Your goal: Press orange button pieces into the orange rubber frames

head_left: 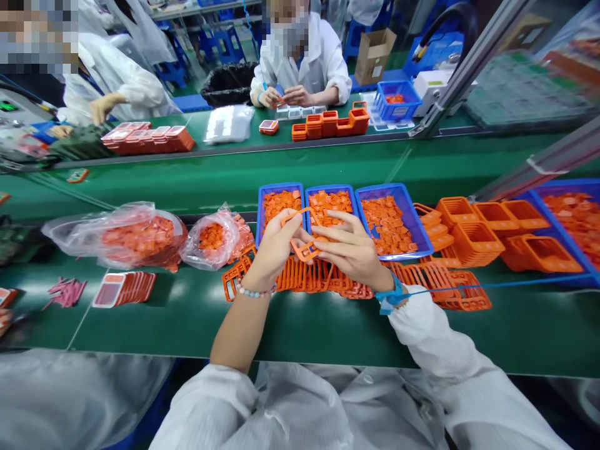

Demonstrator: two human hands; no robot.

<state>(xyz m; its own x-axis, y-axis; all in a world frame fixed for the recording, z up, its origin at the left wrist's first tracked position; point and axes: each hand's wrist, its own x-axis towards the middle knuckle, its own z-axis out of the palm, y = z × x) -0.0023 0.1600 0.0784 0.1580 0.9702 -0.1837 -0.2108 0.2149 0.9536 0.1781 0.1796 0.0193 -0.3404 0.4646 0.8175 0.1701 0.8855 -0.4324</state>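
Note:
Just above a row of orange frames, I hold up an orange plastic frame (305,255) with cut-out windows. My left hand (277,245) grips its left side between thumb and fingers. On the other side, the fingers of my right hand (352,251) are pressed against its edge; whether a small piece is pinched there is hidden. Beneath both hands lies the row of similar orange frames (300,275). Right behind them stand blue bins holding small orange pieces: a left bin (280,186), a middle bin (329,187) and a right bin (412,215).
Left are clear bags of orange parts (140,234), (210,236), stacked white-faced frames (122,289) and pink strips (65,292). Stacked orange housings (475,244) stand right. A blue cord (506,284) runs from my right wristband. Across the green conveyor (225,178) a co-worker (304,69) handles parts.

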